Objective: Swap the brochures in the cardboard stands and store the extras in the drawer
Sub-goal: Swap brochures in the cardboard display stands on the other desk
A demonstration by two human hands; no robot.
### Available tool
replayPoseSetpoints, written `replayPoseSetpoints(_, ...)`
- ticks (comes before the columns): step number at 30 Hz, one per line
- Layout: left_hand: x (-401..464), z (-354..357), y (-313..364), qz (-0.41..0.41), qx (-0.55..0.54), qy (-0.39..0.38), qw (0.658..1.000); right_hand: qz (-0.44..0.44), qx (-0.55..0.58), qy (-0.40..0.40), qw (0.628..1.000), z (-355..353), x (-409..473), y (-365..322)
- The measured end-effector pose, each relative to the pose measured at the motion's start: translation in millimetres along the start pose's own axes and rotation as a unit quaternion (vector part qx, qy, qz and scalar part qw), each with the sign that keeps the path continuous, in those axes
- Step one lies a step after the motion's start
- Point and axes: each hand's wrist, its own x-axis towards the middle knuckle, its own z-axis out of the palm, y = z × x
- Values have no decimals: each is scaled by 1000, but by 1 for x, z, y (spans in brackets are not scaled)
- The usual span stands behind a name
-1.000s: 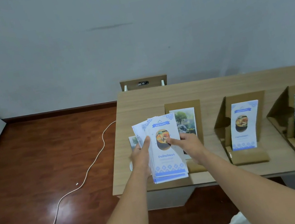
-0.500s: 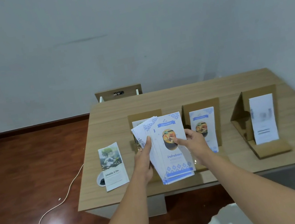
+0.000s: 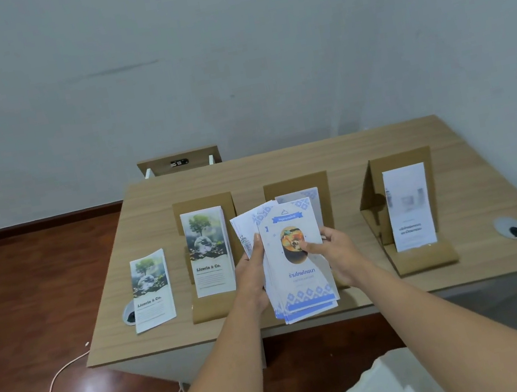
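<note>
Now sorting brochures above the bench (image 3: pixel 329 155).

Three cardboard stands (image 3: pixel 398 164) line it; I hold the fanned brochure stack (image 3: pixel 299 278) before the middle one, left hand (image 3: pixel 252 274) closed around its edge, right hand (image 3: pixel 332 252) pinching the top sheet. Light, slippery paper: grip edges firmly.

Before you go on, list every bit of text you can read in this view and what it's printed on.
"Liceria & Co." on the tree brochure lying flat on the desk.
"Liceria & Co." on the tree brochure in the left stand.
Thai title on the blue brochure in hand: legible script, small print unreadable.
White brochure in the right stand: blurred.
</note>
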Motion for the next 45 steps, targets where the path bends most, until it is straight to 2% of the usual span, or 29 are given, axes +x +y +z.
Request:
replayPoseSetpoints(5, 7, 10, -16, -2, 19, 33, 999, 5, -11, 31, 999, -16, -1, 5)
replayPoseSetpoints(10, 17, 21, -18, 18, 31, 99, 994, 5, -20, 20, 1000, -14, -3, 4)
replayPoseSetpoints(15, 27, 32, -17, 14, 73, 107, 992, -12, -37, 20, 999, -9, -6, 3)
replayPoseSetpoints(24, 31, 22, -15, 32, 64, 117, 991, -21, -85, -11, 996, 5, -1, 1)
replayPoseSetpoints(32, 34, 8, -3, 56, 79, 110, 989, 1, -2, 37, 999, 11, 8, 2)
replayPoseSetpoints(40, 41, -7, 11, 78, 106, 117, 984, -33, 4, 73, 997, 17, 16, -2)
replayPoseSetpoints(45, 40, -13, 16, 84, 95, 113, 985, -41, 25, 67, 997, 23, 19, -4)
